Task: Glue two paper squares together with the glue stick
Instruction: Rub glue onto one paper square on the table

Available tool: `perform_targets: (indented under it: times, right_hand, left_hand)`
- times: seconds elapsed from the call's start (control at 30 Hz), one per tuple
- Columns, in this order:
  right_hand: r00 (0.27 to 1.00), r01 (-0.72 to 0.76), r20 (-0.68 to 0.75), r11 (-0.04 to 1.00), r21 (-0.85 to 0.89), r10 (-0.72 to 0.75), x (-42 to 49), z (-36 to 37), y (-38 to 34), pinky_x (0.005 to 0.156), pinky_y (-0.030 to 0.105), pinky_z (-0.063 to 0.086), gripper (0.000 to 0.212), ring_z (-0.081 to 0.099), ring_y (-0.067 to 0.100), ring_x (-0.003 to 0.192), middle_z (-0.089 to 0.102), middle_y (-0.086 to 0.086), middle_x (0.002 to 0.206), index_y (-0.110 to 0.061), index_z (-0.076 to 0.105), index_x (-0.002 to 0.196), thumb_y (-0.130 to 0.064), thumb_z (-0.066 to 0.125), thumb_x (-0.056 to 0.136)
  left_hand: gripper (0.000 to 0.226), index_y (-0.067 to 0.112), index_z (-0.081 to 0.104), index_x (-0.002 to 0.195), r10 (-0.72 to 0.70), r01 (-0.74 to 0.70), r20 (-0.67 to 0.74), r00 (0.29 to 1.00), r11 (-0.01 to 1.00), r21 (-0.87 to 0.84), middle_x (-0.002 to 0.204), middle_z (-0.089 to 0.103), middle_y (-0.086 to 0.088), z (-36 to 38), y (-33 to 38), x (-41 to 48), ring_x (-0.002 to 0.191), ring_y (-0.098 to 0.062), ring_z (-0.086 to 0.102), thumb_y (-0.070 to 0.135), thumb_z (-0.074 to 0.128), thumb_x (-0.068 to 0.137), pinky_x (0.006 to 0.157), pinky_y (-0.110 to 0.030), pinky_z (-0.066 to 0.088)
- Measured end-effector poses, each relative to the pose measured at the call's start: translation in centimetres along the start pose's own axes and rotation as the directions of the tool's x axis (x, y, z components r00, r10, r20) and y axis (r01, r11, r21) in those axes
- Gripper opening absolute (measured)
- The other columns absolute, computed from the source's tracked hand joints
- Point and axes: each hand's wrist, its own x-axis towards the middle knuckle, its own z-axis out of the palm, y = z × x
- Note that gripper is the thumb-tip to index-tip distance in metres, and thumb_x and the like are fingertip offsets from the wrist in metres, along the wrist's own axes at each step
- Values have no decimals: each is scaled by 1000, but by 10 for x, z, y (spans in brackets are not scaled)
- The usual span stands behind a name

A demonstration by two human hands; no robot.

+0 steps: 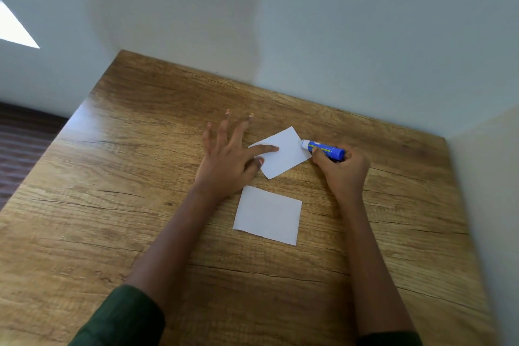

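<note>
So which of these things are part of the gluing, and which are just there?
In use: blue glue stick, far paper square, near paper square, left hand, right hand.
Just there: wooden table, white wall.

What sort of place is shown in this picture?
Probably a desk corner in a plain indoor room, home or office unclear: a wood-grain table stands against bare pale walls, and the right hand holds a glue stick.

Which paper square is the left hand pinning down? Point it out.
The far square, tilted, under a finger of the left hand, by the glue stick; the near square lies untouched.
</note>
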Motion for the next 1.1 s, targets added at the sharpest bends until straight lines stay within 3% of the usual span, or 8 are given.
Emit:
perform_targets:
  times: [0.13,0.3,0.5,0.67,0.73,0.9,1.0,1.1]
  right_hand:
    - [999,7,-36,1000,12,-6,-6,-5,0,45,9,32,42,44,0,45,42,-8,49,-31,45,52,-16,80,69]
    - [999,-33,-42,999,9,34,-12,-12,6,45,10,33,37,43,2,46,44,-5,51,-25,47,53,-17,79,69]
    - [997,-72,-39,997,-8,72,-15,-15,14,53,27,37,29,43,17,55,52,11,59,2,59,65,-20,79,69]
    - [995,-99,-17,987,126,102,-23,-17,6,59,36,52,16,62,34,61,67,14,67,-23,64,66,-19,79,71]
    - [996,-70,64,986,152,61,-30,-13,1,56,35,52,13,63,36,62,68,15,68,-22,68,71,-15,78,71]
    - [955,96,266,986,139,-131,-44,-2,-3,50,21,43,14,54,13,53,65,9,63,-6,72,79,-17,77,71]
    - [940,130,294,979,156,-172,-45,0,-4,48,28,43,16,55,17,53,64,9,61,-5,72,78,-19,75,70]
    - [933,160,299,976,146,-198,-47,4,-5,48,23,41,12,52,12,52,63,0,59,-10,73,79,-17,75,69]
  left_hand:
    - [39,58,41,127,3,-4,3,1000,1000,5,157,16,-2,0,-1,0,144,-37,-2,45,38,90,109,-62,3]
    - [39,57,40,127,11,-11,11,1000,1000,0,157,14,-3,1,-1,1,144,-37,-3,45,37,90,109,-63,1]
    - [40,57,39,128,15,-15,15,1000,1000,3,157,15,-4,3,-2,0,144,-37,-3,46,34,90,108,-63,1]
    - [40,57,42,127,12,-11,15,1000,1000,-19,156,17,-3,2,-1,0,144,-38,-2,46,34,89,108,-63,2]
    - [41,57,43,127,8,-8,17,1000,1000,-22,156,17,-3,1,-1,0,144,-37,-2,46,33,89,108,-63,3]
    - [42,57,43,125,3,-3,16,1000,1000,-16,156,19,-3,0,1,-1,144,-38,0,47,30,87,108,-63,5]
    - [41,57,44,125,4,-3,4,1000,1000,-10,155,21,-3,0,0,-1,143,-38,3,47,32,87,108,-63,8]
    - [41,57,44,125,7,-7,-3,1000,1000,-6,155,22,-3,1,0,-1,143,-37,3,46,34,87,107,-63,9]
